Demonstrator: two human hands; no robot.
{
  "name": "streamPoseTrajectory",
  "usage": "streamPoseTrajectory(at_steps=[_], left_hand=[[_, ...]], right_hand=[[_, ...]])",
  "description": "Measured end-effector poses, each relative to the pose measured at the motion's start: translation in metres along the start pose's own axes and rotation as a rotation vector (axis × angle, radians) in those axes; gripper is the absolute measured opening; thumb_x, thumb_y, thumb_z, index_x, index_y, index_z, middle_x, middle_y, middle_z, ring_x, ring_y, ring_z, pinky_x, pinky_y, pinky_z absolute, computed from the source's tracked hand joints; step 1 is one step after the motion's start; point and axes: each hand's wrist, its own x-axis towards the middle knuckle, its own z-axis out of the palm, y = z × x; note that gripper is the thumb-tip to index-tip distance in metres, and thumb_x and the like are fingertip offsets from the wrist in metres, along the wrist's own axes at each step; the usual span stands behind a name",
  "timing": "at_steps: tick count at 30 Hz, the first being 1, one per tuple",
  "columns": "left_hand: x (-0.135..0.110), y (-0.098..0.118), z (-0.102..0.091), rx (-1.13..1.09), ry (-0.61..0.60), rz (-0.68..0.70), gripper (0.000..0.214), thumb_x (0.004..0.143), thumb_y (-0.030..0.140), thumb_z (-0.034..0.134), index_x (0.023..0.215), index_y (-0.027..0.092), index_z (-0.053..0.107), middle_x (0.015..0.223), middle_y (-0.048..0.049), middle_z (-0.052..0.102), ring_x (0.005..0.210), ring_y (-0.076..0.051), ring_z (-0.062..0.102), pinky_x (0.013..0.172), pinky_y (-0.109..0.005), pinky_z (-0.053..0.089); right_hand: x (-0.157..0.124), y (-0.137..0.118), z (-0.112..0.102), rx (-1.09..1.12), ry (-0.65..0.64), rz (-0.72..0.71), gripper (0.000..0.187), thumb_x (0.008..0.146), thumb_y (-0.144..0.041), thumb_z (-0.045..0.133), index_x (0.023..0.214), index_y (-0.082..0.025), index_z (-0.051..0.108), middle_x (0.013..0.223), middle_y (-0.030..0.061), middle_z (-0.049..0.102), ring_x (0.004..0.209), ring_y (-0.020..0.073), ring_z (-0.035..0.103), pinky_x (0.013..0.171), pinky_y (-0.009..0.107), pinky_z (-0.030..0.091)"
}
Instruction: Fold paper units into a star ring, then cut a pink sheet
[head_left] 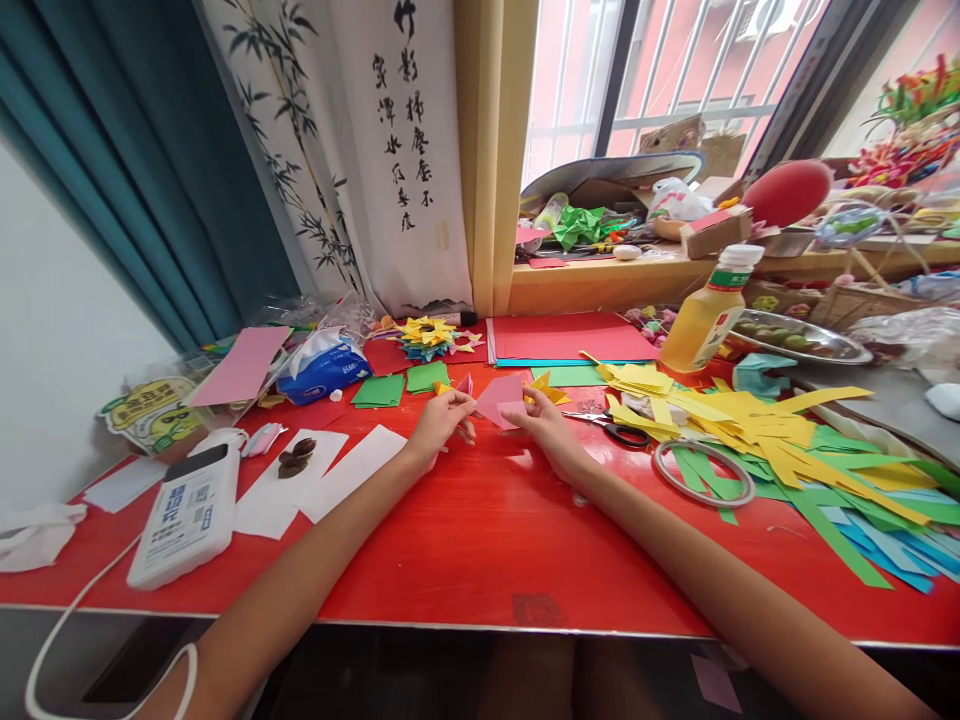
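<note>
A small piece of pink paper, seemingly folded, is held up between my two hands above the red table. My left hand pinches its left edge with thumb and forefinger. At the right side, the fingers of my right hand close on the same paper. Just behind the hands lie yellow folded paper pieces, partly hidden. Two stacks of green paper squares rest beyond my left hand. Scissors with black handles lie to the right of my right hand.
Right: a tape roll, yellow paper strips, green and blue strips, and an upright juice bottle. Left: white paper sheets, a white power bank with a cable, and a blue tissue pack. Behind: a yellow-and-blue paper ornament.
</note>
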Motion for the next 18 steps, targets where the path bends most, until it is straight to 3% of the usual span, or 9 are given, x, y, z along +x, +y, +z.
streamPoseTrajectory(at_steps=[6, 11, 18], left_hand=[[-0.0033, 0.006, 0.0033, 0.033, -0.148, -0.064, 0.019, 0.072, 0.03, 0.056, 0.077, 0.013, 0.048, 0.071, -0.0014, 0.057, 0.045, -0.007, 0.051, 0.04, -0.022, 0.046], [-0.0018, 0.0046, 0.0037, 0.065, -0.122, -0.052, 0.027, 0.066, 0.035, 0.063, 0.076, 0.013, 0.049, 0.066, 0.0024, 0.05, 0.046, -0.007, 0.052, 0.041, -0.021, 0.046], [0.0002, -0.0015, 0.0019, 0.173, -0.123, -0.035, 0.028, 0.067, 0.041, 0.059, 0.073, 0.014, 0.053, 0.065, 0.0022, 0.049, 0.056, -0.01, 0.053, 0.048, -0.021, 0.045]], right_hand=[[0.0004, 0.0031, -0.0006, -0.016, 0.041, -0.053, 0.041, 0.068, -0.028, 0.054, 0.107, -0.022, 0.043, 0.087, 0.003, 0.059, 0.073, 0.016, 0.055, 0.058, 0.027, 0.047], [0.0001, 0.0017, 0.0012, -0.115, -0.069, -0.033, 0.024, 0.071, -0.034, 0.05, 0.09, -0.019, 0.051, 0.081, 0.0023, 0.059, 0.07, 0.0153, 0.053, 0.059, 0.025, 0.044], [0.0, 0.0059, -0.0008, -0.265, 0.006, -0.094, 0.024, 0.077, -0.037, 0.044, 0.072, -0.016, 0.054, 0.07, 0.0013, 0.055, 0.063, 0.0132, 0.047, 0.056, 0.023, 0.037]])
